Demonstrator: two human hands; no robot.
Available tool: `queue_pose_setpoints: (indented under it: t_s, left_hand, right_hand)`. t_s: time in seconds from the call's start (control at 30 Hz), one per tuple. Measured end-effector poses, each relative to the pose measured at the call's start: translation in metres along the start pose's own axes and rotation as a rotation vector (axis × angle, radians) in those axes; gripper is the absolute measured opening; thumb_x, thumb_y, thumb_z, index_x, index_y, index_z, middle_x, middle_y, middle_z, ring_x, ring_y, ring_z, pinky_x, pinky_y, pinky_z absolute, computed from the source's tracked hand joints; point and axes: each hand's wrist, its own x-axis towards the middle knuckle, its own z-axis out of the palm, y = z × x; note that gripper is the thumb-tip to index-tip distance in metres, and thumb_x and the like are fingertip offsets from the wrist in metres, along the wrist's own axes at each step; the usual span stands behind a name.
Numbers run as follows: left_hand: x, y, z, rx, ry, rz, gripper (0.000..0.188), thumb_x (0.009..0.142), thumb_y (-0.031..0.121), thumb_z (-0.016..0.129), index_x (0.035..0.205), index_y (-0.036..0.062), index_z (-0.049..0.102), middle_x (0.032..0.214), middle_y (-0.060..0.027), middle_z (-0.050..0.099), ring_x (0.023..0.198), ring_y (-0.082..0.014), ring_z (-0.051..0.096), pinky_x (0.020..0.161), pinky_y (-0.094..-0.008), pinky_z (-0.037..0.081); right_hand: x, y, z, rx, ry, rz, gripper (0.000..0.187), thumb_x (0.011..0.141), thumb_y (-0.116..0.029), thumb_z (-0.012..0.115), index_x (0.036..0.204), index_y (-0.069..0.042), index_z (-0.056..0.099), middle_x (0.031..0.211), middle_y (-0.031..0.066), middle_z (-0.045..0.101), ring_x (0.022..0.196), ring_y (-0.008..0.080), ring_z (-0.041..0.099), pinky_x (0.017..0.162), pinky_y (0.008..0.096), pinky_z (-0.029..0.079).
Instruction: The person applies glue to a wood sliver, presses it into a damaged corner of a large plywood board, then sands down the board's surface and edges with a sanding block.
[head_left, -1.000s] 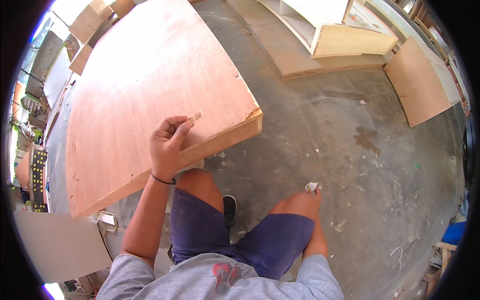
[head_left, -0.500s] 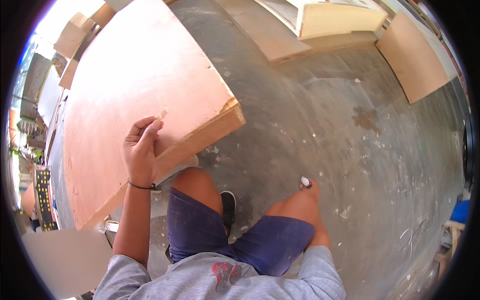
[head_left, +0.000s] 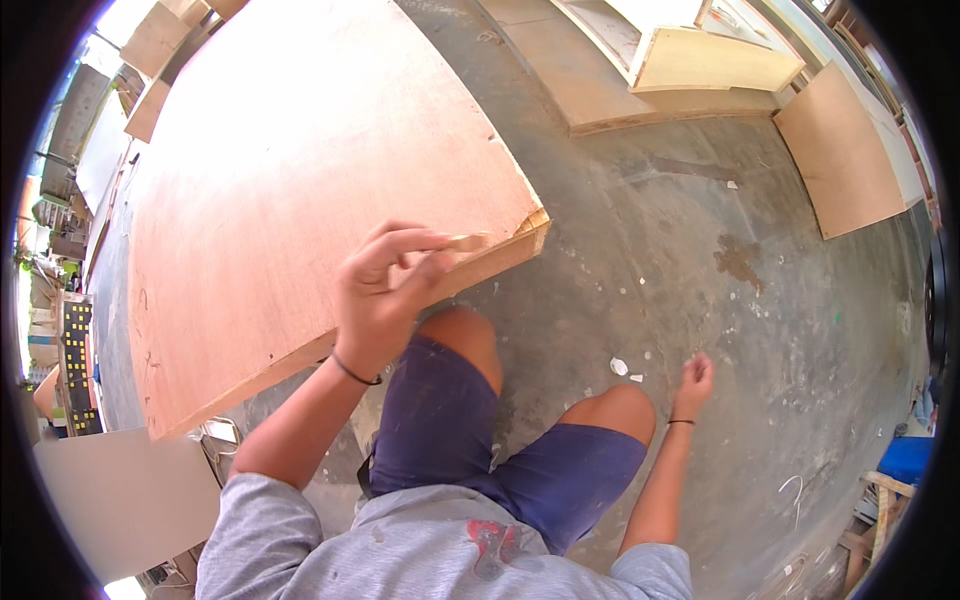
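My left hand [head_left: 385, 285], with a dark band at its wrist, pinches a small thin wood chip [head_left: 467, 242] between thumb and fingertips. It hovers over the near edge of a large pale plywood panel [head_left: 270, 220], left of the panel's chipped, splintered corner [head_left: 533, 222]. Blur softens the chip and the fingertips. Out past my right knee, my right hand [head_left: 697, 375] hangs above the concrete floor with its fingers loosely curled, and nothing shows in them. Beside it, to the left, small white scraps [head_left: 619, 367] lie on the floor.
A wooden frame or box [head_left: 715, 62] stands on a flat board [head_left: 600, 112] at the far right. Another plywood sheet [head_left: 845, 150] leans beside it. A white board [head_left: 130, 500] is at the lower left, and a blue object [head_left: 908, 460] at the right edge.
My left hand has moved right with the chip, toward the panel's chipped corner. My right hand has come out from behind the knee, moving right, away from the white scraps.
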Motion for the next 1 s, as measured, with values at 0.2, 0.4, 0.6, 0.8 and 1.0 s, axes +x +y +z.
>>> queue_pose_setpoints:
  t_s: [0.2,0.4,0.6,0.8,1.0]
  left_hand:
    - [0.032,0.016,0.026,0.054,-0.249,0.193,0.012,0.078,0.001,0.068,0.090,0.0042,0.069,0.088,-0.0077,0.064,0.080,-0.0159,0.060,0.070,-0.0254,0.044]
    - [0.054,0.011,0.038,-0.083,-0.397,0.232,0.013,0.077,0.001,0.069,0.090,0.0015,0.068,0.086,-0.0094,0.063,0.078,-0.0184,0.061,0.072,-0.0288,0.048]
    - [0.071,-0.005,0.030,-0.090,-0.509,0.254,0.024,0.076,0.005,0.072,0.098,-0.0002,0.064,0.089,-0.0096,0.062,0.081,-0.0181,0.060,0.072,-0.0284,0.048]
    - [0.093,-0.017,0.020,0.109,-0.672,0.264,0.026,0.078,0.005,0.067,0.102,-0.0007,0.062,0.100,-0.0112,0.063,0.089,-0.0200,0.060,0.079,-0.0323,0.047]
    - [0.122,-0.039,0.003,0.327,-0.546,0.447,0.028,0.077,0.006,0.067,0.104,0.0007,0.062,0.104,-0.0131,0.063,0.101,-0.0301,0.059,0.087,-0.0346,0.046]
  right_hand:
    - [-0.055,-0.349,0.048,0.493,-0.548,-0.119,0.028,0.091,-0.015,0.061,0.115,-0.001,0.060,0.095,0.0071,0.066,0.073,0.0071,0.057,0.061,0.0189,0.044]
    - [-0.058,-0.389,0.099,0.655,-0.583,-0.003,0.027,0.088,-0.010,0.064,0.112,0.000,0.059,0.087,0.0050,0.065,0.066,0.0058,0.055,0.054,0.0193,0.043]
    - [-0.049,-0.382,0.112,0.702,-0.590,0.122,0.011,0.086,-0.005,0.062,0.096,-0.001,0.059,0.080,0.0059,0.064,0.059,0.0062,0.053,0.050,0.0201,0.042]
    - [-0.049,-0.378,0.112,0.659,-0.500,0.197,0.011,0.084,-0.006,0.063,0.093,-0.002,0.058,0.079,0.0072,0.065,0.060,0.0061,0.054,0.050,0.0205,0.042]
    - [-0.047,-0.372,0.113,0.561,-0.501,0.148,0.018,0.086,-0.006,0.061,0.103,-0.001,0.062,0.082,0.0046,0.066,0.066,0.0053,0.054,0.051,0.0195,0.043]
